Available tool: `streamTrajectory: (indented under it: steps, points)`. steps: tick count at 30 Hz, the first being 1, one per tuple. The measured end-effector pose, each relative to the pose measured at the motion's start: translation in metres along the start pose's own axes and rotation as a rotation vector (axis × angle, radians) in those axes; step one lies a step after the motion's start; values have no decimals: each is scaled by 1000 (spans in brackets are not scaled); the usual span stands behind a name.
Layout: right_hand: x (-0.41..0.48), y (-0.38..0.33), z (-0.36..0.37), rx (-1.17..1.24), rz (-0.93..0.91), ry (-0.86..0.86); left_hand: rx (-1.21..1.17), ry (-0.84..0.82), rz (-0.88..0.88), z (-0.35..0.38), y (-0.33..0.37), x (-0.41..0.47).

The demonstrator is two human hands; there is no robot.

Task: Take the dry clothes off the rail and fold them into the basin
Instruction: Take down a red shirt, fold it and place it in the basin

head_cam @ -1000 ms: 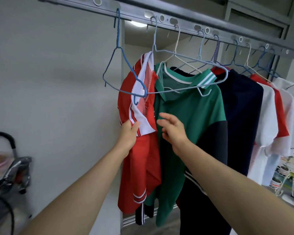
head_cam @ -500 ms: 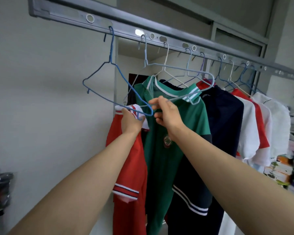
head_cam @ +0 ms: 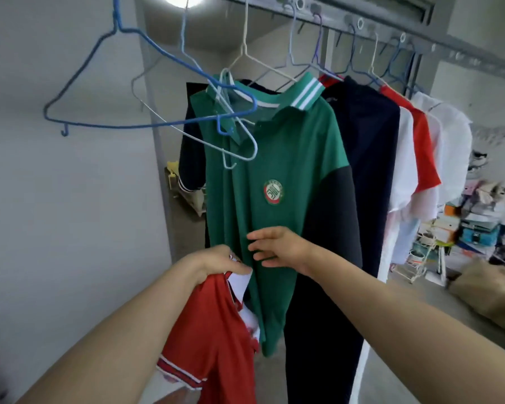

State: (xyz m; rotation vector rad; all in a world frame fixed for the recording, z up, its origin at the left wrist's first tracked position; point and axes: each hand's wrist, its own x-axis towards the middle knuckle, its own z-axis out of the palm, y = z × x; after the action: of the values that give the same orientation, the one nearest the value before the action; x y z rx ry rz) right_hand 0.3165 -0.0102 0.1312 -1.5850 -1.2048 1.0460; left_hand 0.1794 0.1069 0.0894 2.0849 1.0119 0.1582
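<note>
My left hand (head_cam: 216, 262) grips the collar of a red shirt (head_cam: 213, 330), which is off its hanger and hangs down below the hand. My right hand (head_cam: 277, 247) hovers beside it with fingers spread and relaxed, in front of the green polo shirt (head_cam: 277, 158) that hangs on the grey rail (head_cam: 362, 23). Two bare hangers, a blue one (head_cam: 146, 91) and a pale one (head_cam: 236, 147), dangle at the left end of the rail. The basin is out of view.
Right of the green polo hang a dark navy garment (head_cam: 368, 158), a red and white shirt (head_cam: 420, 147) and a white shirt (head_cam: 455, 158). A plain wall (head_cam: 56, 214) closes the left side. Cluttered shelves (head_cam: 473, 223) and a brown bag (head_cam: 490, 293) stand at the right.
The red shirt has come off the pale hanger and dropped lower with my left hand. My right hand has let go of the hanger and moved down beside the left.
</note>
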Motion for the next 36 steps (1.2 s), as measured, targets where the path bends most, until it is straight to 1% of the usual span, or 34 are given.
streamTrajectory:
  steps: [2, 4, 6, 9, 12, 15, 17, 19, 21, 22, 24, 28, 33, 34, 36]
  points:
    - [-5, 26, -3, 24, 41, -1, -70, -94, -39, 15, -1, -7]
    - [-15, 55, -5, 27, 97, -13, -109, -225, -54, 33, 0, -16]
    - [-30, 86, -12, -25, 164, -50, -159, -357, -39, 56, 9, -24]
    - [-57, 121, -25, -104, 227, -160, -160, -476, 40, 86, 33, -33]
    - [-85, 144, -45, -62, 214, -249, -109, -562, 136, 110, 65, -39]
    - [-110, 165, -68, -157, 248, -239, -98, -547, 240, 137, 96, -39]
    - [-124, 185, -84, -210, 286, -150, -90, -548, 287, 154, 116, -37]
    - [-137, 205, -99, -352, 337, -2, -86, -561, 324, 171, 133, -33]
    - [-152, 222, -114, -558, 410, 113, -93, -535, 359, 184, 145, -28]
    - [-162, 231, -122, -618, 443, 159, -101, -506, 368, 190, 151, -24]
    - [-185, 246, -139, -657, 514, 210, -110, -448, 397, 203, 159, -17]
    - [-241, 269, -178, -653, 622, 376, -75, -423, 452, 231, 173, -5]
    - [-299, 285, -223, -335, 618, 745, -118, -360, 475, 275, 189, 1]
    - [-308, 287, -229, -303, 618, 801, -100, -334, 482, 284, 192, 4]
    - [-326, 290, -236, -285, 609, 885, 12, -245, 538, 304, 195, 12]
